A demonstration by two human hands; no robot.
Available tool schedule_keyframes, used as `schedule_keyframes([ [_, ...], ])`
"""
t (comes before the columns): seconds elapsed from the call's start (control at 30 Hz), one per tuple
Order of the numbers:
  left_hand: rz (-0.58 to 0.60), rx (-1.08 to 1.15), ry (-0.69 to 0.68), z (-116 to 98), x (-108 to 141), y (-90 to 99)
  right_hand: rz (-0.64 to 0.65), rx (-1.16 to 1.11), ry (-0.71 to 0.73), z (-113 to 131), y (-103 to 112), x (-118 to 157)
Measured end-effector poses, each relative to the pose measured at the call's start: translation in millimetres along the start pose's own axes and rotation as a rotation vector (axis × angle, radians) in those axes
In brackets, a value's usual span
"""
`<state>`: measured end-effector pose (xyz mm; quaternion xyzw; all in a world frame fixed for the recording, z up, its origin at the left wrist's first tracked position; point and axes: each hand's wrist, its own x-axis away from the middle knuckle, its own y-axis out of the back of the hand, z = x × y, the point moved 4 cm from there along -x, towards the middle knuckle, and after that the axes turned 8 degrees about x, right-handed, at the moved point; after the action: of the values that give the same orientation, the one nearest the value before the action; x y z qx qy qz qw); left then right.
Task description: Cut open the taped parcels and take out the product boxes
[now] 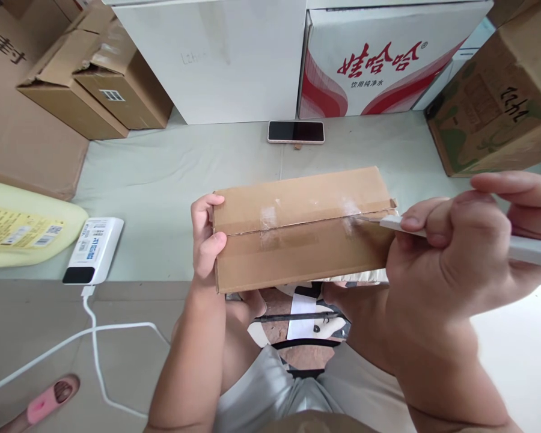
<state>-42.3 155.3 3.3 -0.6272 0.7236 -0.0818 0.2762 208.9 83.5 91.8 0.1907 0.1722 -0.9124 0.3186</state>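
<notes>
A brown cardboard box lies in front of me, its long seam facing up with two patches of clear tape across it. My left hand grips the box's left end, thumb and fingers closed on the edge. In my right hand is a white-handled utility knife. Its thin blade touches the seam near the right tape patch. The right hand's lower side is beside the box's right end.
A phone lies behind the box. White cartons and brown boxes line the back. At left are a yellow bottle and a white power bank with a white cable.
</notes>
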Motion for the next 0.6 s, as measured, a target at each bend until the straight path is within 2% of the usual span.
schedule_keyframes([
  [0.2,-0.051,-0.027,0.017,-0.4,1.1,2.0,0.031,0.123,0.15,5.9,-5.3,0.7],
  [0.33,-0.038,-0.081,0.016,-0.9,1.9,1.4,-0.054,0.091,0.239,8.4,-3.1,2.0],
  [0.5,-0.04,-0.099,0.023,-1.7,2.9,-0.1,-0.024,0.119,0.159,-2.3,-1.9,5.5],
  [0.6,-0.032,-0.079,0.004,-3.6,2.7,-0.6,-0.011,0.065,0.208,-2.6,2.2,3.2],
])
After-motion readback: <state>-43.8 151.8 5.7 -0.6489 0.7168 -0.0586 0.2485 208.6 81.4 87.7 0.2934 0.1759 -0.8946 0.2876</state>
